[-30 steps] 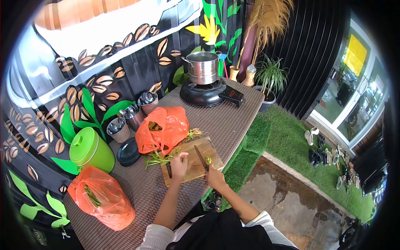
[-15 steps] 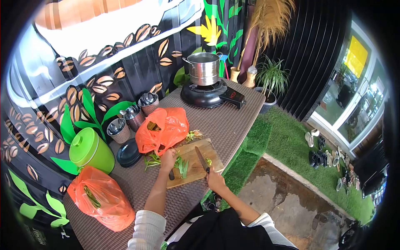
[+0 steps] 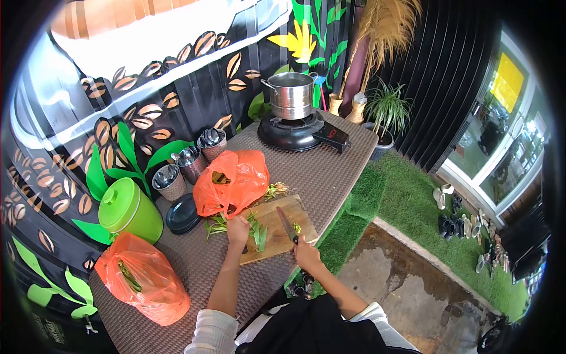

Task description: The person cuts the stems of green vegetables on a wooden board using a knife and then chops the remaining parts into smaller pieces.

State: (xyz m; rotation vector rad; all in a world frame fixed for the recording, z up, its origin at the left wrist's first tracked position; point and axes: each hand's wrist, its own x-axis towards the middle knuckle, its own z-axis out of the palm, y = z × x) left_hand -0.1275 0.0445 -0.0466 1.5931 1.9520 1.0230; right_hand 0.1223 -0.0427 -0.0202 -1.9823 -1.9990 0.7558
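My right hand (image 3: 307, 253) is closed around the dark handle of a knife (image 3: 286, 222), its blade slanting over the wooden cutting board (image 3: 285, 242). Small chopped green pieces (image 3: 296, 228) lie beside the blade. My left hand (image 3: 238, 230) is closed at the board's left edge, touching leafy greens (image 3: 217, 226); its fingertips are hidden, so what it grips cannot be made out. Cut green leaves (image 3: 260, 235) rest on the board next to it. Just beyond stands an orange plastic bag (image 3: 244, 177), with pale-rooted stems (image 3: 276, 190) at its right.
A second orange bag (image 3: 156, 286) and a green lidded bucket (image 3: 132, 209) stand left, near dark plates (image 3: 183, 215) and cutlery holders (image 3: 168, 182). A steel pot (image 3: 292, 97) sits on a black stove (image 3: 288, 134) at the table's far end.
The view has shifted very slightly. Both hands, the knife and the greens keep nearly the same places, with my left hand turned a little.
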